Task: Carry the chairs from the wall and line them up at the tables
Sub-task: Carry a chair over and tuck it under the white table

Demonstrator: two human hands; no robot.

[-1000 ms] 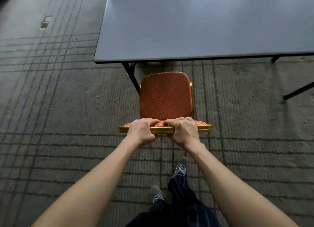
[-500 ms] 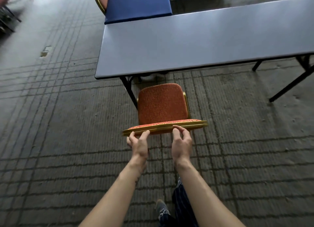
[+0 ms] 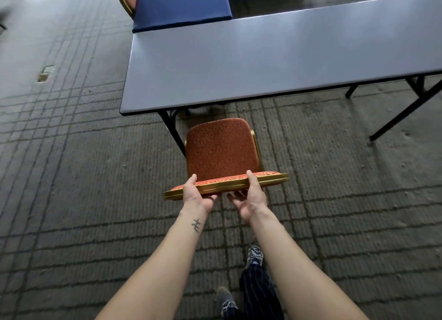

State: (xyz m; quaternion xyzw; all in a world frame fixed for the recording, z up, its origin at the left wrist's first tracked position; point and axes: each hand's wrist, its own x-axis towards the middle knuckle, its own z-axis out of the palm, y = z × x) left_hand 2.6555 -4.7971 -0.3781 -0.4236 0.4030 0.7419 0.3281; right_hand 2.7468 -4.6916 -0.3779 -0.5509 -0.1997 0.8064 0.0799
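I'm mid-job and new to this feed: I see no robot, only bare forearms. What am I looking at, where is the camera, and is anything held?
There is no machine here. A person works with bare hands, and the one picture comes from a wide-angle camera worn on the head, looking forward and down. The left hand and right hand both grip the gold top rail of a red-orange upholstered chair, thumbs on top and fingers underneath. The chair faces a long grey folding table, near its left end. Beyond that lies a blue flat surface. Underfoot is grey patterned carpet.
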